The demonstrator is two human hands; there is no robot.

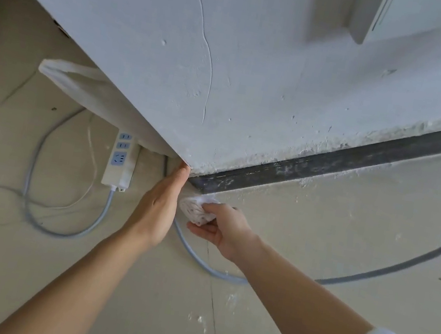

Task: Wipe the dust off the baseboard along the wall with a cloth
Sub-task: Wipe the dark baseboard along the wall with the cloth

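A dark grey baseboard (332, 160), speckled with white dust, runs along the foot of the white wall from the corner up to the right edge. My right hand (224, 229) grips a bunched white cloth (196, 209) on the floor just below the baseboard's corner end. My left hand (159, 206) is stretched out flat with straight fingers, its fingertips touching the wall corner right above that end. The cloth lies between my two hands, apart from the baseboard by a small gap.
A white power strip (122, 159) lies on the beige floor left of the corner, its grey cable (60, 233) looping around. Another cable (402, 263) curves across the floor at right. A white panel (80, 83) leans behind the wall corner.
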